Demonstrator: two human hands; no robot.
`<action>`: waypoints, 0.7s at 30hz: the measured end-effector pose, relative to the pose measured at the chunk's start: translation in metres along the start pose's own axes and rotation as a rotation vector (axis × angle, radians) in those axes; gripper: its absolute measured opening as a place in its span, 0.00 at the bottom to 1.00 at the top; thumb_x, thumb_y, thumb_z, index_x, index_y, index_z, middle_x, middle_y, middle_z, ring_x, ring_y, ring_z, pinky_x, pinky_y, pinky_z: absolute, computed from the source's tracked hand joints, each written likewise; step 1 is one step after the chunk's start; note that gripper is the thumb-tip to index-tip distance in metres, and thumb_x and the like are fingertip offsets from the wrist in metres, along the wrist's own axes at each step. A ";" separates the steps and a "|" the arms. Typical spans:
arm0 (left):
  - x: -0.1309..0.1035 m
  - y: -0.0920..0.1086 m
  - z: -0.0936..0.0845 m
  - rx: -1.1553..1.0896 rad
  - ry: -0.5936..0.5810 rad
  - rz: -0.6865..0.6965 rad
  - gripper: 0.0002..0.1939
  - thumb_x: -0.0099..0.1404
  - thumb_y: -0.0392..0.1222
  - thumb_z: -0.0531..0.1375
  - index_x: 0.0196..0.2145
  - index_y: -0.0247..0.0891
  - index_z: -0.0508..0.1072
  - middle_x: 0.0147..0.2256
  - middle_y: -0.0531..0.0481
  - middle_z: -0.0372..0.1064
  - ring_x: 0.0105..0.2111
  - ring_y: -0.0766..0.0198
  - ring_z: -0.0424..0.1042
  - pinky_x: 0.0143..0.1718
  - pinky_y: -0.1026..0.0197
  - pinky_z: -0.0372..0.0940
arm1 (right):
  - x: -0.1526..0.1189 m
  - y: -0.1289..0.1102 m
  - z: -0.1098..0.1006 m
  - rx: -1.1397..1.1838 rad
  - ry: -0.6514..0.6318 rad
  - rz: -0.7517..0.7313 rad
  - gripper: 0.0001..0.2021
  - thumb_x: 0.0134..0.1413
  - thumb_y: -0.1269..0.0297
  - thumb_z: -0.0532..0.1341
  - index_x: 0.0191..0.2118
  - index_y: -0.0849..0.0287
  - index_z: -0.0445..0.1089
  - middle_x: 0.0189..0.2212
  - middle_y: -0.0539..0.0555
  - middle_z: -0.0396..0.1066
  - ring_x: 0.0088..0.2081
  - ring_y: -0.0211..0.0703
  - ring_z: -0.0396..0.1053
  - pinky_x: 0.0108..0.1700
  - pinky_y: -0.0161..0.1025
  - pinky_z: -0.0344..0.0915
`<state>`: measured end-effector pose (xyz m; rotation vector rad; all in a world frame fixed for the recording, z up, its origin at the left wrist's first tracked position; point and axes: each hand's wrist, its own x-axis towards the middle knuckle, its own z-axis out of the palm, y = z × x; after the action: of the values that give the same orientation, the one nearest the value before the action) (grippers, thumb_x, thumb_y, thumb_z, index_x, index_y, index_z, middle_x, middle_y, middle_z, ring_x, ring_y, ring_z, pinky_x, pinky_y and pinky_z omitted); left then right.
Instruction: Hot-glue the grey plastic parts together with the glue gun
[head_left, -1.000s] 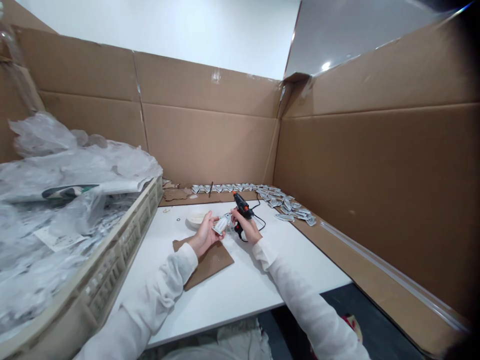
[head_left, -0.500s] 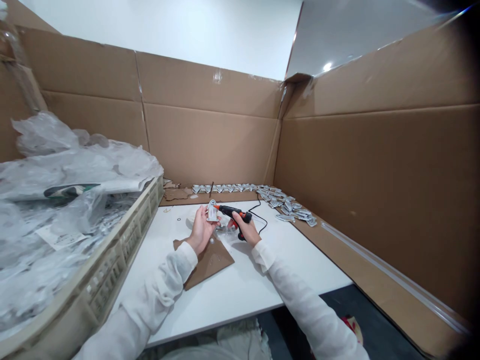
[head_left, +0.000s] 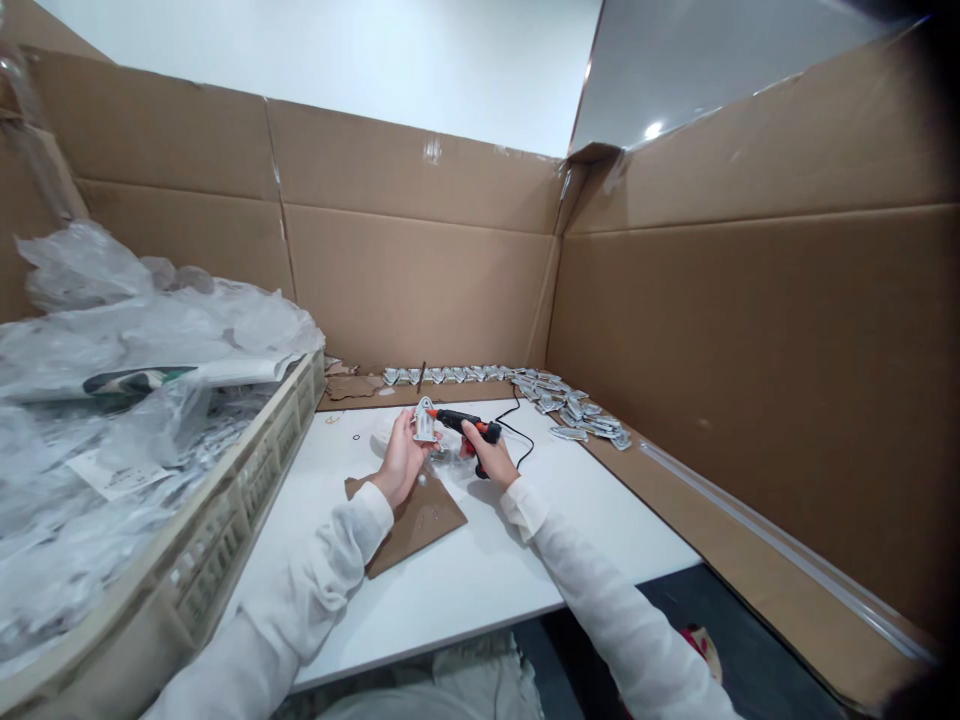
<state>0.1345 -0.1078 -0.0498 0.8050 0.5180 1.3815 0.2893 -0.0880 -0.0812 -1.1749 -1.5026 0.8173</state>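
My left hand (head_left: 402, 458) is closed on a small silver-white piece with a rounded, looped top (head_left: 425, 424), held up above the table. In my right hand (head_left: 489, 455) is a black glue gun (head_left: 469, 424) with an orange nozzle, my fingers wrapped round its handle. The nozzle tip points left and is at the face of the piece; whether it touches I cannot tell. Beneath my hands lie a brown cardboard sheet (head_left: 420, 525) and a clear plastic bag (head_left: 455, 466) with something in it, partly hidden by my hands.
A pale plastic crate (head_left: 247, 500) full of bagged parts stands at the left. Similar silver pieces form a row (head_left: 450, 375) at the back and a pile (head_left: 574, 405) at the right. The glue gun's black cord (head_left: 529, 440) curves behind it. Cardboard walls (head_left: 420, 270) enclose the white table (head_left: 517, 570).
The glue gun's tip has shifted slightly on the face of the piece, and the piece is turned a little. Both hands keep their grip; the whole view has moved slightly.
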 end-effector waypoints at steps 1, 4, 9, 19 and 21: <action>0.000 0.000 0.000 0.005 -0.002 0.001 0.14 0.70 0.43 0.44 0.42 0.35 0.64 0.34 0.48 0.67 0.26 0.66 0.68 0.27 0.64 0.65 | 0.000 0.000 0.000 -0.001 -0.002 0.001 0.28 0.49 0.38 0.53 0.16 0.59 0.63 0.17 0.52 0.65 0.24 0.39 0.61 0.33 0.38 0.58; 0.000 0.000 -0.001 0.015 0.004 0.004 0.14 0.70 0.43 0.44 0.44 0.35 0.64 0.35 0.47 0.67 0.25 0.66 0.68 0.26 0.63 0.66 | 0.000 -0.001 0.000 -0.010 0.003 0.007 0.28 0.50 0.38 0.53 0.15 0.59 0.62 0.16 0.51 0.64 0.23 0.38 0.60 0.32 0.38 0.57; 0.000 0.001 0.000 0.042 0.011 -0.004 0.14 0.69 0.43 0.45 0.42 0.35 0.65 0.34 0.48 0.67 0.25 0.65 0.68 0.26 0.63 0.66 | 0.000 0.000 -0.001 -0.017 0.006 0.007 0.28 0.50 0.39 0.53 0.15 0.58 0.61 0.15 0.50 0.63 0.23 0.39 0.61 0.33 0.38 0.57; -0.001 0.001 0.000 0.032 0.018 0.019 0.13 0.68 0.44 0.46 0.42 0.34 0.66 0.32 0.48 0.67 0.24 0.66 0.67 0.25 0.63 0.66 | -0.002 0.000 -0.001 -0.048 0.017 0.009 0.28 0.49 0.39 0.54 0.13 0.58 0.61 0.15 0.50 0.61 0.23 0.39 0.60 0.32 0.38 0.57; 0.000 0.001 -0.001 0.031 0.021 0.028 0.14 0.69 0.44 0.45 0.42 0.34 0.65 0.32 0.48 0.66 0.24 0.66 0.66 0.26 0.62 0.66 | -0.002 -0.002 -0.001 -0.045 0.021 0.009 0.28 0.49 0.39 0.54 0.13 0.58 0.62 0.15 0.51 0.61 0.23 0.39 0.60 0.32 0.38 0.57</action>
<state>0.1332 -0.1077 -0.0502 0.8264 0.5471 1.4118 0.2900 -0.0905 -0.0799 -1.2214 -1.5060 0.7782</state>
